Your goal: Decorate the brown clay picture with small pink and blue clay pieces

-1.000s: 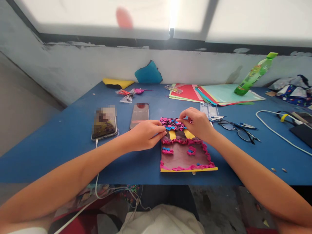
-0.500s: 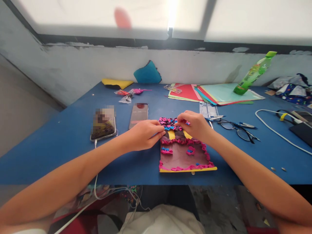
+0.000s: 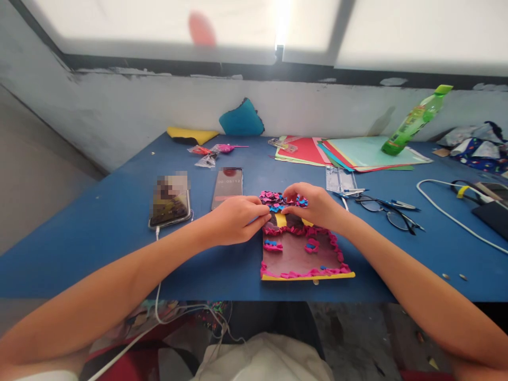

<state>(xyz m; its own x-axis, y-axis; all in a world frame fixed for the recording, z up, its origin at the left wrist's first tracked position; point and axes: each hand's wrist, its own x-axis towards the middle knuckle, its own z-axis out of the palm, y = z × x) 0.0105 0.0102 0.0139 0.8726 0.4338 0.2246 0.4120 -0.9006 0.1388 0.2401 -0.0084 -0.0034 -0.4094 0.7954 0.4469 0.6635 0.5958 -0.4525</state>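
Note:
A brown craft sheet (image 3: 296,259) lies on the blue table, trimmed with magenta ruffles and a yellow strip along its near edge. Pink and blue curled pieces (image 3: 273,198) cluster at its far end, above yellow and dark patches. At the sheet's left edge, my left hand (image 3: 242,219) is closed, fingertips pinching beside the blue pieces. My right hand (image 3: 315,206) arches over the cluster from the right, thumb and forefinger apart, with nothing visible between them. Its other fingers are partly hidden.
Left of the sheet are a phone showing a timer (image 3: 228,185) and another phone on a white cable (image 3: 170,203). Glasses (image 3: 383,206) and a compass (image 3: 400,203) lie to the right. Behind are coloured papers (image 3: 301,151), a green bottle (image 3: 416,121) and small plastic packets (image 3: 208,156).
My right thumb and forefinger have spread apart from a pinch over the pink and blue pieces. My left hand stays at the sheet's left edge. The view has shifted slightly.

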